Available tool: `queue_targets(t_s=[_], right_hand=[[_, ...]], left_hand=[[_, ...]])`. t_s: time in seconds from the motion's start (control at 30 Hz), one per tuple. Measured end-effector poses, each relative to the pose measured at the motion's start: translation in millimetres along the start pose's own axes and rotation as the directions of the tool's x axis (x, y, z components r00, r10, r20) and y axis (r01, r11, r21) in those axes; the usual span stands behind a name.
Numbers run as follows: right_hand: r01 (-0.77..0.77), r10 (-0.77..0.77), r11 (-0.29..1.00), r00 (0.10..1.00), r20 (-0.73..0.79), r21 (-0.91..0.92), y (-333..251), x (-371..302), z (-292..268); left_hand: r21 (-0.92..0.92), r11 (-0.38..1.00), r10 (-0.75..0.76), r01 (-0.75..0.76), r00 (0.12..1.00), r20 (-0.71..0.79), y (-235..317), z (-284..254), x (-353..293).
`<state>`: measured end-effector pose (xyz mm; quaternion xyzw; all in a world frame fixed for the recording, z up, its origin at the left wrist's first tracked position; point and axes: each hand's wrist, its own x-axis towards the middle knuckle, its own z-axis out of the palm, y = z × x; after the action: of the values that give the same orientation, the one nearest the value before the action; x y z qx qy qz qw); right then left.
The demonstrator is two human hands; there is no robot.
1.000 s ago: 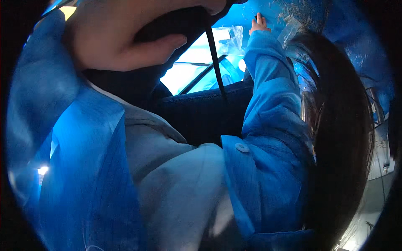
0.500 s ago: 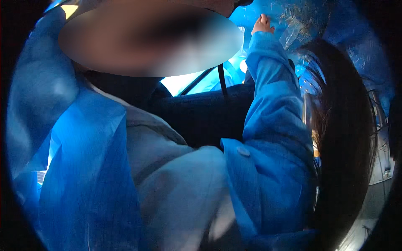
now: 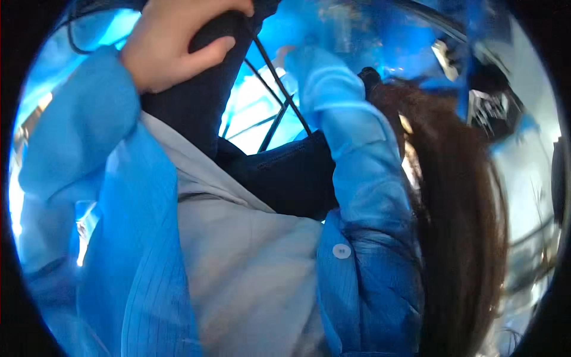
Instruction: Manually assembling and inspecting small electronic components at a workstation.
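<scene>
My left hand (image 3: 172, 44) rests on a dark trouser leg (image 3: 184, 113) at the upper left. Its thumb stands apart from the fingers, and nothing shows in its grasp. The blue sleeve of my right arm (image 3: 363, 131) reaches up toward the top middle. Only a small, smeared patch of my right hand (image 3: 284, 55) shows beyond the cuff, so its fingers cannot be made out. Near it is a blurred, shiny blue surface (image 3: 380, 44) that looks like plastic sheeting.
Thin black bars (image 3: 275, 126) cross in front of a bright blue-white area between the dark legs. Long dark hair (image 3: 458, 226) hangs beside my right arm. Black and silvery objects (image 3: 491, 107), too blurred to name, lie at the upper right.
The view has shifted. My left hand has come into sight on the trouser leg. My right arm appears farther left, and its hand, earlier plain against the blue plastic, is now blurred.
</scene>
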<state>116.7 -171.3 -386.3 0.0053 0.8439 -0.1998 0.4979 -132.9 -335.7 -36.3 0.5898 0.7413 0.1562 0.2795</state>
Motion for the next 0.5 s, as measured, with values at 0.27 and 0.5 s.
queue_targets(t_s=[0.27,0.5], right_hand=[[-0.129,0.168,0.963,0.974,-0.153,0.236,-78.6,-149.6,-17.3],[-0.172,0.278,0.904,0.932,-0.233,0.392,-134.5,-185.6,-29.3]], left_hand=[[-0.044,0.986,0.141,-0.159,0.95,-0.279,13.0,-12.1,5.8],[0.145,0.983,0.16,-0.116,0.926,-0.342,22.7,12.8,-13.0]])
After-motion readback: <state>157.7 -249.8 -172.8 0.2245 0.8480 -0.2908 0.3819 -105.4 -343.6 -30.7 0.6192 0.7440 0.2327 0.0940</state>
